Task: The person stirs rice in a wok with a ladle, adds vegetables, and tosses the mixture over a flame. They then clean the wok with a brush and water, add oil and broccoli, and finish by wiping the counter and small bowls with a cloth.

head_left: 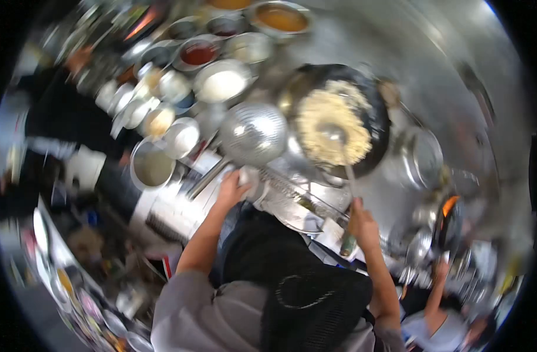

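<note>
A dark wok [381,117] holds pale yellow food [327,126], perhaps egg or rice. The round head of a ladle [329,135] rests in that food, and its handle runs down to my right hand [362,226], which is closed round it. My left hand [232,188] is at the near edge of the stove, closed on a whitish cloth [252,183]. Just above that hand lies a perforated metal strainer [254,134], its handle pointing down and left.
Bowls of white [223,85], red [199,53] and orange [280,19] contents stand at the upper left. A metal pot [153,164] is left of the strainer. Co-workers are at the far left [63,111] and lower right [436,322], near another wok [448,226] with flame.
</note>
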Tool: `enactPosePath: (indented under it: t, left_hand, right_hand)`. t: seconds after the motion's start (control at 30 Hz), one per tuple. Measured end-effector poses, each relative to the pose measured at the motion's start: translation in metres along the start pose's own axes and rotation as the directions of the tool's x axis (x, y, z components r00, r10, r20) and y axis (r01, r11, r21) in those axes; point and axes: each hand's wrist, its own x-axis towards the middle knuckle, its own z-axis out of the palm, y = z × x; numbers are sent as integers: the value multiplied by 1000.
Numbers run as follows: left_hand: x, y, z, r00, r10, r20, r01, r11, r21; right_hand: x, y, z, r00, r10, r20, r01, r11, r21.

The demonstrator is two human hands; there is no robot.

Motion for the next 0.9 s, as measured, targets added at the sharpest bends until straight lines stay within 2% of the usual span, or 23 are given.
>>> enactPosePath:
  t: [0.03,0.07,0.1,0.13,0.17,0.2,0.23,0.27,0.33,0.37,0.4,0.43,0.47,0.53,0.57,0.6,0.63,0.67,0.7,0.77,0.8,0.87,0.9]
  left_hand:
    - [-1,3,-3,986,-147,82,148,989,1]
    - [1,5,1,986,-155,54,155,988,10]
    - [-5,4,3,984,-177,22,175,982,65]
    - [-9,7,9,981,-156,-116,160,987,24]
    - [-12,10,12,972,-207,-113,208,978,-5]
    - [-18,19,9,966,-174,-191,169,985,-40]
    - [-29,32,11,942,-234,-241,229,972,-45]
    - [-38,45,9,905,-270,-328,271,962,-46]
    - [-70,57,8,837,-330,-436,344,938,-50]
    - [-90,58,6,764,-322,-559,357,933,-50]
    - [-113,62,8,683,-309,-662,375,926,-46]
    - [-142,66,7,642,-376,-668,437,896,-84]
    - [-175,64,15,588,-429,-685,484,866,-127]
    - [-251,62,31,574,-586,-572,623,766,-160]
    - [-295,58,54,566,-677,-471,723,682,-111]
    - [-343,54,85,534,-793,-293,810,579,-93]
    - [-376,70,98,368,-927,74,930,366,-35]
    - [-398,80,111,167,-913,373,986,151,-72]
    - [-419,90,114,146,-907,395,968,48,-248]
    - [-431,91,111,124,-902,413,968,19,-248]
    - [-437,96,110,112,-893,435,966,-5,-258]
    - [-450,90,124,88,-897,434,977,-8,-214]
    - [-454,89,126,78,-910,407,981,-3,-195]
  right_hand:
    - [-1,-2,-17,999,-45,-16,45,998,47]
    - [6,-5,-45,994,-104,-29,106,991,78]
    - [3,0,-45,971,-188,-147,204,973,109]
    - [-1,4,-45,963,-179,-203,206,971,120]
    - [-4,20,-43,951,-216,-223,227,973,25]
    - [-2,45,-33,925,-278,-260,279,960,-35]
    - [2,79,-27,963,-184,-200,171,982,-81]
    - [10,92,-29,976,-144,-161,133,988,-76]
    - [27,130,-16,984,-139,-111,114,971,-209]
    - [39,130,-11,978,-188,-87,166,963,-214]
    - [44,119,-10,996,-91,-8,86,962,-258]
    - [46,108,-2,998,18,61,2,952,-307]
    - [45,99,10,996,-8,90,36,950,-309]
    - [43,89,27,980,-188,-59,176,970,-170]
    - [56,110,45,967,-244,-69,234,964,-125]
    - [64,116,51,965,-258,-48,250,960,-126]
    - [70,118,57,944,-319,-84,311,946,-92]
    - [69,116,63,921,-371,-121,367,928,-57]
    - [65,103,57,921,-375,-103,371,927,-56]
    - [67,71,36,975,-221,23,220,948,-230]
    - [73,68,30,973,-230,33,232,945,-231]
    - [93,57,18,889,-404,-214,314,880,-356]
    - [97,37,4,892,-402,-205,346,901,-262]
